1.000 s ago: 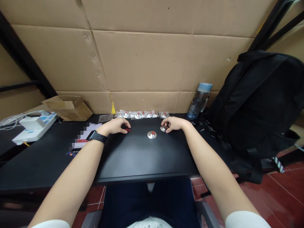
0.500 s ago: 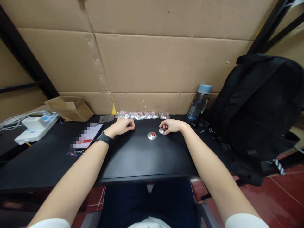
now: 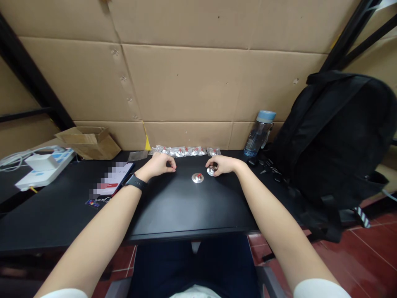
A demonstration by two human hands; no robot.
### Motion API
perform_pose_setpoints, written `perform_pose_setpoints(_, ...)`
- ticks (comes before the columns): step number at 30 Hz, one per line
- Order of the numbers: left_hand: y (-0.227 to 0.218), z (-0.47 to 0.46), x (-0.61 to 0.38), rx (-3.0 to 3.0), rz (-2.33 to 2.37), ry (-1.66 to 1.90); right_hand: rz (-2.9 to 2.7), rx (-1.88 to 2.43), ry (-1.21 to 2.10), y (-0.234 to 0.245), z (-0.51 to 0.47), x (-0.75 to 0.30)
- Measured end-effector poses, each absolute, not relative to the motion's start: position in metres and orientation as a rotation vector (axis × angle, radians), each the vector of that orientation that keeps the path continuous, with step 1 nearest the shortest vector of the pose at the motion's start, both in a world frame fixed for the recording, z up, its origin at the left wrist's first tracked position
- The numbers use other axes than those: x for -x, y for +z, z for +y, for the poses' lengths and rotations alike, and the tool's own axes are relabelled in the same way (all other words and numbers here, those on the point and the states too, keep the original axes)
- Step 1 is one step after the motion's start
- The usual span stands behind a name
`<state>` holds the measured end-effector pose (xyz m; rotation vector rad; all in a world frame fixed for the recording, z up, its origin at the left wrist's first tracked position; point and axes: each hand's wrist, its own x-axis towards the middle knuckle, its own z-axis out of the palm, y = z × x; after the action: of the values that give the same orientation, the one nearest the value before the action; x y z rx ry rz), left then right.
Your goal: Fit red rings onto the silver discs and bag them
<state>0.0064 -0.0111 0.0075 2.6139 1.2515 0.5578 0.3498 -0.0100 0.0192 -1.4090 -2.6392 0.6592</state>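
Note:
My left hand [image 3: 160, 164], with a dark watch [image 3: 136, 182] on its wrist, hovers over or rests on the black table left of centre. Its thumb and forefinger are pinched together; a speck of red shows at the tips, too small to name. Right of centre, my right hand [image 3: 225, 164] has thumb and fingers at the rim of a small silver finger cymbal [image 3: 211, 170]. A second finger cymbal [image 3: 196, 179], domed and with a red loop on top, lies flat on the table between my hands, nearer to the right one.
Several bagged cymbals [image 3: 180, 152] line the table's back edge. On the left are a cardboard box [image 3: 102, 145], a power strip [image 3: 46, 174], a phone [image 3: 113, 180] and a keyring tag [image 3: 92, 203]. A water bottle [image 3: 259, 134], keys [image 3: 273, 169] and a black backpack [image 3: 338, 149] stand right.
My right fingers have spread slightly around the cymbal, so more of its face shows. My left hand keeps its pinch. The whole view has shifted a little.

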Motion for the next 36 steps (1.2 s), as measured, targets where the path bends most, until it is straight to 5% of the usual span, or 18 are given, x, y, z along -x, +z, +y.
perform_pose_setpoints(19, 0.013, -0.019, -0.017, -2.533, 1.290, 0.825, -2.483, 1.201, 0.310, 0.029, -0.017, -0.340)
perform_pose_setpoints(36, 0.021, -0.044, -0.052, -2.549, 1.362, 1.168, -1.957, 0.757, 0.857, 0.014, -0.049, -0.268)
